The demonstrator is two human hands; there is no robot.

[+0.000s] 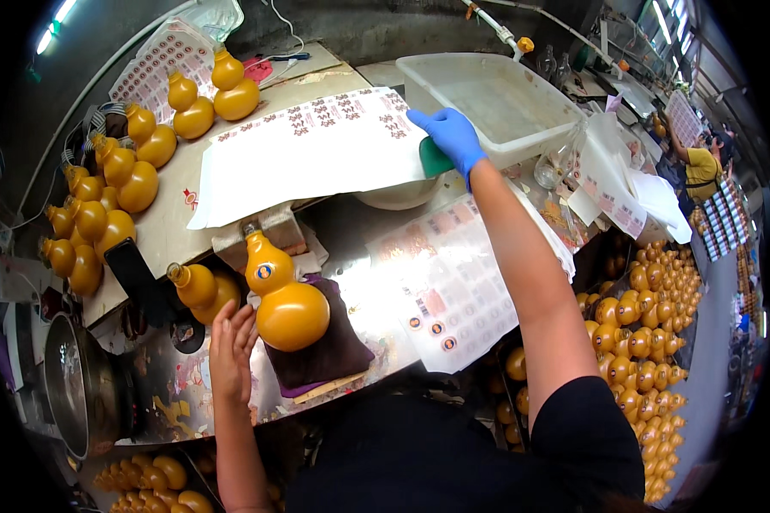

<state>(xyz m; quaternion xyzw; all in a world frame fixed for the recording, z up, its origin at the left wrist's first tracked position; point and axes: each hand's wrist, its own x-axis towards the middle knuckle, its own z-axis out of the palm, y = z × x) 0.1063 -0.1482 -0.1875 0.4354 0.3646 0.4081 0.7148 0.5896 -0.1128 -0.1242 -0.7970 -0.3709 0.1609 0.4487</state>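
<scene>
A yellow gourd-shaped bottle point(292, 315) with a round blue-and-orange emblem on its upper bulb rests on a dark folded cloth point(338, 342). My bare left hand point(233, 349) is beside its lower bulb, fingers stretched out; whether they touch the bottle I cannot tell. A second gourd bottle point(204, 292) stands just behind that hand. My right hand point(450, 142), in a blue glove, is closed round a flat green scraper point(435, 159). Its fingertips lie at the right edge of a large white sheet printed with dark red characters point(291, 158).
Several yellow gourd bottles point(137, 184) crowd the table's left side. A translucent plastic tub point(488, 98) stands behind my right hand. Decal sheets point(453, 291) lie on the metal worktop. A metal pan point(70, 385) is at the left; racks of bottles point(637, 342) fill the right.
</scene>
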